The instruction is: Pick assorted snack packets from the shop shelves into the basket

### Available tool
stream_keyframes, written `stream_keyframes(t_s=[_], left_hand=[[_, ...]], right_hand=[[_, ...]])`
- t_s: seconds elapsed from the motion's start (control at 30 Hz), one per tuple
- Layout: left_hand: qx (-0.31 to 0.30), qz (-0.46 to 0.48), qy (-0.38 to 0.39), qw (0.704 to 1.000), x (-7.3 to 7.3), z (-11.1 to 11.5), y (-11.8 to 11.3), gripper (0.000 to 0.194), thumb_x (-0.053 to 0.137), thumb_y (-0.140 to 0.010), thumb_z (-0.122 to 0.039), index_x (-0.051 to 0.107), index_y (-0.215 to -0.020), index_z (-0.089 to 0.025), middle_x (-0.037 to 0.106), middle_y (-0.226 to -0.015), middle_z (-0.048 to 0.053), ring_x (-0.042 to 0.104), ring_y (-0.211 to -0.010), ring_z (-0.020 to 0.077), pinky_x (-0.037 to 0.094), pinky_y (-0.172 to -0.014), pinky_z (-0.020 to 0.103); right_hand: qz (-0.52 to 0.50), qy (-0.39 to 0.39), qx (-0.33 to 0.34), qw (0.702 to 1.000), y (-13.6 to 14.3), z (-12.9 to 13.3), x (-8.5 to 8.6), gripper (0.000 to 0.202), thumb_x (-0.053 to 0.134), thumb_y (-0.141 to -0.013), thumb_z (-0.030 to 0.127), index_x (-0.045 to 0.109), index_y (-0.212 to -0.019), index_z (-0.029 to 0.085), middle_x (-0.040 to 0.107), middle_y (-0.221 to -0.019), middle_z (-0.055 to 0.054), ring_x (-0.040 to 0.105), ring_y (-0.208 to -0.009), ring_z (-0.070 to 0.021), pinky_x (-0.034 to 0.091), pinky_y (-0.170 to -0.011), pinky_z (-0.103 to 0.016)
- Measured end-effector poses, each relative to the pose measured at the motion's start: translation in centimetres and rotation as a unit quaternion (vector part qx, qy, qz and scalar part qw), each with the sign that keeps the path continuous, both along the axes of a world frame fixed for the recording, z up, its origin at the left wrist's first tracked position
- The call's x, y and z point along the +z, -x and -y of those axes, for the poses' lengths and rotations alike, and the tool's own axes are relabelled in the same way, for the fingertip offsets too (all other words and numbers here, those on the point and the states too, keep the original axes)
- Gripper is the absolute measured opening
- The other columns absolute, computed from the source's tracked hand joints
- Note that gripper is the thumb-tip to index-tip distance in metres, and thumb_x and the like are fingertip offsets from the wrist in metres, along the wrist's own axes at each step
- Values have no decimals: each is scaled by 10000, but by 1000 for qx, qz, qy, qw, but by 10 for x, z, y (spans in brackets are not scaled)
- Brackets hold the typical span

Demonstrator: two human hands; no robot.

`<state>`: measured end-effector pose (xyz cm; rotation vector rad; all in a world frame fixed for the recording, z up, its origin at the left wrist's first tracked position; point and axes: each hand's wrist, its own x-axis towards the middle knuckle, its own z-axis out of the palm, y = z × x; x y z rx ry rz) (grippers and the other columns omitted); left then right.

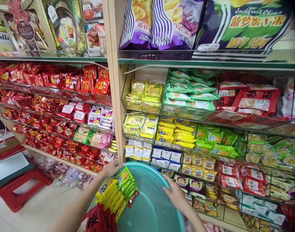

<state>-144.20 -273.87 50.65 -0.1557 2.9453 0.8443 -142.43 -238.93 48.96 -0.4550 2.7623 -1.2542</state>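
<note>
A round teal plastic basket (152,175) with perforated sides is held between my two hands. My left hand (112,169) grips its far left rim. My right hand (175,193) is on the right rim, fingers over the edge and thumb toward the inside. Along the left side of the basket lie yellow snack packets (111,196), green packets (127,183) and red packets (100,219) with dark lettering. The basket's bottom (140,212) shows bare on the right. My left forearm covers part of the near left rim.
Shelves of snack packets rise ahead, with green packets (191,90) and yellow packets (176,132) behind clear fronts. A wooden post (115,80) divides them from red-wrapped sweets (58,77). Large chip bags (166,25) stand on top. A red plastic stool (24,188) sits at left.
</note>
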Motion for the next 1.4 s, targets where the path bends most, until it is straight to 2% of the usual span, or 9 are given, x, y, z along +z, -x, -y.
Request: stream_keyframes(t_s=[0.1, 0.2, 0.43, 0.53, 0.63, 0.77, 1.0, 1.2, 1.4], left_hand=[[-12, 0, 18, 1000, -5, 11, 11, 578, 300, -678, -735, 373, -468, -201, 380, -448, -35, 428, -464, 121, 268, -477, 224], [-27, 5, 37, 999, -5, 19, 25, 573, 309, -679, -730, 352, -462, -202, 379, -456, -30, 416, -458, 119, 250, -470, 226], [-65, 13, 77, 995, -4, 35, 48, 608, 239, -729, -710, 467, -507, -192, 523, -550, 18, 506, -532, 147, 296, -500, 227], [-66, 18, 104, 992, -3, 37, 50, 627, 249, -733, -708, 569, -596, -187, 623, -693, 64, 580, -648, 186, 348, -560, 241], [-67, 13, 114, 991, -1, 35, 50, 644, 255, -738, -704, 645, -748, -192, 661, -836, 99, 610, -778, 228, 392, -638, 271], [-66, -4, 114, 991, 3, 27, 53, 645, 263, -745, -695, 661, -907, -215, 668, -926, 116, 609, -879, 263, 415, -707, 305], [-43, -6, 100, 994, 0, 13, 43, 718, 239, -713, -741, 667, -890, -191, 679, -883, 130, 618, -857, 283, 425, -702, 325], [-26, 12, 92, 995, -11, 1, 34, 712, 228, -715, -741, 654, -828, -183, 676, -859, 124, 619, -849, 271, 429, -673, 303], [-31, 7, 94, 995, -10, -2, 43, 686, 216, -719, -737, 645, -791, -207, 678, -823, 103, 624, -812, 263, 432, -653, 309]], right_hand=[[7, 47, -33, 998, -10, 4, -17, 522, 451, -759, 336, 434, -1265, 211, 560, -1189, -50, 507, -1097, -207, 375, -939, -341], [9, 60, -63, 996, -11, 17, -27, 505, 445, -771, 351, 455, -1254, 204, 563, -1189, -55, 493, -1121, -207, 360, -962, -350], [28, 82, -72, 994, -9, 42, -30, 542, 454, -782, 388, 434, -1269, 150, 496, -1266, -78, 416, -1201, -199, 288, -1026, -358], [40, 90, -99, 990, -20, 48, -34, 561, 451, -788, 413, 404, -1290, 166, 480, -1282, -63, 388, -1221, -193, 262, -1043, -358], [42, 98, -136, 985, -33, 53, -38, 570, 452, -787, 441, 400, -1293, 184, 482, -1280, -51, 388, -1221, -201, 269, -1042, -365], [27, 102, -149, 983, -38, 49, -37, 577, 448, -789, 461, 391, -1300, 197, 468, -1293, -43, 383, -1224, -205, 277, -1037, -367], [34, 101, -128, 986, -33, 27, -38, 582, 465, -789, 472, 372, -1310, 230, 521, -1243, -34, 495, -1125, -218, 370, -966, -357], [36, 78, -113, 990, -30, 13, -36, 581, 444, -796, 477, 371, -1309, 216, 491, -1273, -33, 434, -1186, -206, 330, -998, -357], [20, 103, -102, 989, -22, 12, -36, 562, 460, -793, 441, 388, -1299, 206, 487, -1274, -42, 430, -1189, -204, 304, -1018, -380]])
